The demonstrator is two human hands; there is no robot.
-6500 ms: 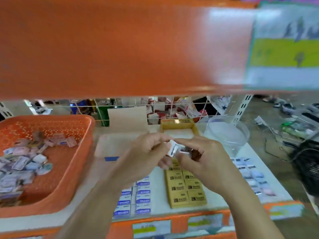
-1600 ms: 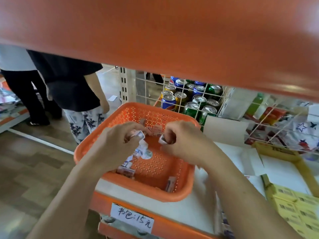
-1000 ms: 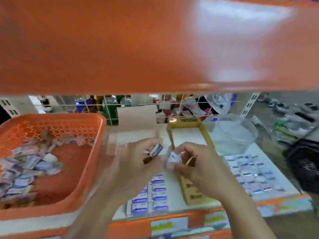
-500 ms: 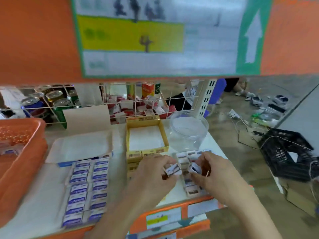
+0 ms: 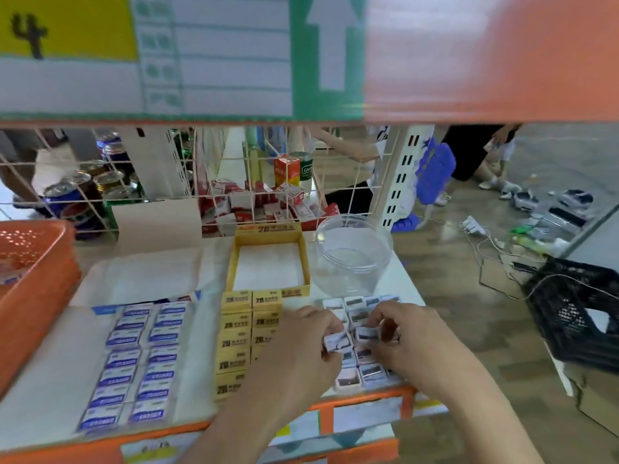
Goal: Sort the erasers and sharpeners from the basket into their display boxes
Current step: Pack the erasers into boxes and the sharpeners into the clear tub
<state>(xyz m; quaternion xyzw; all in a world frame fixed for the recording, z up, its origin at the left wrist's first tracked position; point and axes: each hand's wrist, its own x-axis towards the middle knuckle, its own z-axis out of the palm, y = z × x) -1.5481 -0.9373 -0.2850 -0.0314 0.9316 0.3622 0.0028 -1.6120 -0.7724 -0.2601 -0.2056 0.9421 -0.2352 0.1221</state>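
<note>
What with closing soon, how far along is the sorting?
Done: blue-labelled erasers, yellow 2B erasers and sharpeners lie in rows. In hand: left hand and right hand each pinch a small sharpener above those rows. Left: the orange basket shows a few pieces at its edge.

Two bare forearms run up into a bare left hand (image 5: 301, 343) and right hand (image 5: 410, 333)

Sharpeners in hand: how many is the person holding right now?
2. The left sharpener is pinched by the left hand; the right sharpener by the right hand, both over the sharpener rows. The right palm may hide more.
</note>
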